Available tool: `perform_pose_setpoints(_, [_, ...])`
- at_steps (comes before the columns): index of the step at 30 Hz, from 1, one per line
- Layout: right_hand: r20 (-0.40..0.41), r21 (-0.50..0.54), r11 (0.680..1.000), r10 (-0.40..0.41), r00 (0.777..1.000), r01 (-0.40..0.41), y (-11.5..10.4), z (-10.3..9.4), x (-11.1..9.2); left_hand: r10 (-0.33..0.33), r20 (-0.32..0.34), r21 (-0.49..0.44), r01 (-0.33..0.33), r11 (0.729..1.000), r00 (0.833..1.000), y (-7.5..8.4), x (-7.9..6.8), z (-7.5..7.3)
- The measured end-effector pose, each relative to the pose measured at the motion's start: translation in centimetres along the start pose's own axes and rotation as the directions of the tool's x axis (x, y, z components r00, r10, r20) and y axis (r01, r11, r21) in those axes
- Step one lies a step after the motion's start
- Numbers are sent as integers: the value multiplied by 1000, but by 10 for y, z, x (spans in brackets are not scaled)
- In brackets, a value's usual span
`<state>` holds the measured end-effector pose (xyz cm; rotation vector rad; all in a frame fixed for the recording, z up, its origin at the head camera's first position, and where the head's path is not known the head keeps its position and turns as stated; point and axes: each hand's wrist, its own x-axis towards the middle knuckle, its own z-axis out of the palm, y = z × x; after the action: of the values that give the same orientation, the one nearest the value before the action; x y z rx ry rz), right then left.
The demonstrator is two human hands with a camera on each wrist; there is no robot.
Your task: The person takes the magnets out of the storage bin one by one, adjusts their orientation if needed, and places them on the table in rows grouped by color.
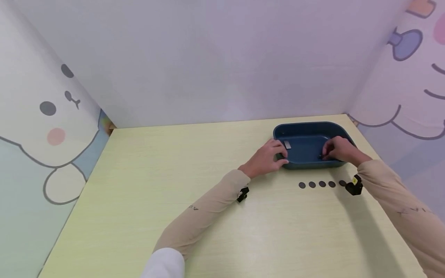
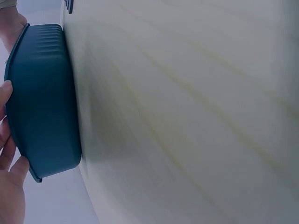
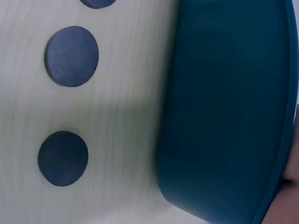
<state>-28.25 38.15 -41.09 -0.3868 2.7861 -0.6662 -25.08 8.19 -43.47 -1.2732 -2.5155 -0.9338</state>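
Observation:
A dark blue oblong plastic tub stands on the table. My left hand grips its left end, fingers bent over the rim and thumb at the near side; the left wrist view shows these fingers along the edge. Inside the tub, toward its right end, my right hand reaches down and seems to pinch a small dark object, too small to identify. A small pale rectangular piece lies in the tub's left part. In the right wrist view the tub wall hides most of the right hand.
Several flat dark round discs lie in a row on the pale wooden table, just in front of the tub. A white panel rises behind the table. Walls with cartoon prints stand at the left and right.

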Motion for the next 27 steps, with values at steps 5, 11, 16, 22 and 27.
perform_pose_setpoints(5, [-35,-17,999,-27,999,27,1,2,-1,1,4,-1,-1,1000,1000,0,1,-1])
perform_pose_setpoints(11, [-87,-19,999,-41,995,39,1,2,-1,-7,19,3,7,1000,1000,1,0,-2])
perform_pose_setpoints(16, [-139,14,999,-37,990,39,-2,1,-2,-20,18,5,20,1000,1000,1,-1,-5])
perform_pose_setpoints(22, [-189,80,997,-1,982,17,-4,2,-9,-16,30,1,16,1000,999,-1,1,-4])
perform_pose_setpoints(27, [-199,185,983,51,979,-14,-5,3,-15,-14,37,20,14,1000,999,0,2,-3])
